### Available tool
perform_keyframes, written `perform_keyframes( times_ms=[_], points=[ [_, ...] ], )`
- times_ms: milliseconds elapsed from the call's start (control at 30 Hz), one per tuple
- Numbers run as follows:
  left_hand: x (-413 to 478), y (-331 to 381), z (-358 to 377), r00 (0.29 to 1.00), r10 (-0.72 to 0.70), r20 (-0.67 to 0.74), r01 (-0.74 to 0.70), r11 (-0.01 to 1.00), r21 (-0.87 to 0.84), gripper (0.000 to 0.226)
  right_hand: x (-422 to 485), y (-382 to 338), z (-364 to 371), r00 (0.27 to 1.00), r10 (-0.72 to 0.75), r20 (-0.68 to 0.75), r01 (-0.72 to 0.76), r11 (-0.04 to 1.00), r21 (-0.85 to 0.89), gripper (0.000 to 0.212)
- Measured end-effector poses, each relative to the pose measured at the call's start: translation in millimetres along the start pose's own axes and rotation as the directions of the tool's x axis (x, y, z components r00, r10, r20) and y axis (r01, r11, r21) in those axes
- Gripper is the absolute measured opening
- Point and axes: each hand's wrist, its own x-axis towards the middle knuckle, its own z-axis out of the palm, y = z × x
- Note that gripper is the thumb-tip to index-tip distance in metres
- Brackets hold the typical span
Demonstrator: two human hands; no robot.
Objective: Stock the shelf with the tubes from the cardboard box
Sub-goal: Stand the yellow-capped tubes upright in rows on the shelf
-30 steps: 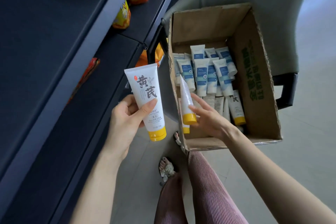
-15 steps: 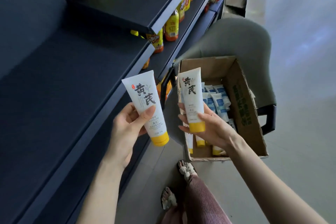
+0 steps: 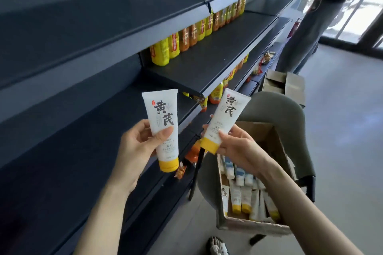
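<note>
My left hand grips a white tube with a yellow cap, cap down, in front of the dark shelf. My right hand holds a second white tube with a yellow cap, tilted to the right, just above the cardboard box. The box sits on a grey chair and holds several more tubes, some with yellow caps, some with blue labels. Both tubes are raised side by side, a short gap apart.
Yellow and orange bottles line the upper shelf at the back. Snack packets lie on lower shelves. A second cardboard box stands behind the chair. A person's legs are at the far right. My sandalled foot is below.
My right hand lifted a tube out of the box and brought it up beside the left one. My view rose from the box to the shelves.
</note>
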Motion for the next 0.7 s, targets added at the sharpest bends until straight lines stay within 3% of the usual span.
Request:
perform_keyframes(
  times_ms=[333,433,700],
  points=[
    [-40.9,80.7,-31.7,0.938,0.248,-0.242,-0.228,0.967,0.109,0.032,5.1,-68.6,77.9,0.976,-0.173,0.132,0.209,0.915,-0.345,0.07],
    [-53.4,100.1,-37.7,0.885,0.311,-0.348,-0.283,0.95,0.128,0.032,10.8,-86.8,95.5,0.959,-0.182,0.215,0.257,0.88,-0.399,0.061],
    [-95.5,127.3,-49.3,0.697,0.414,-0.586,-0.359,0.908,0.216,0.03,25.6,-105.6,129.1,0.902,-0.145,0.407,0.328,0.843,-0.426,0.063]
  ],
)
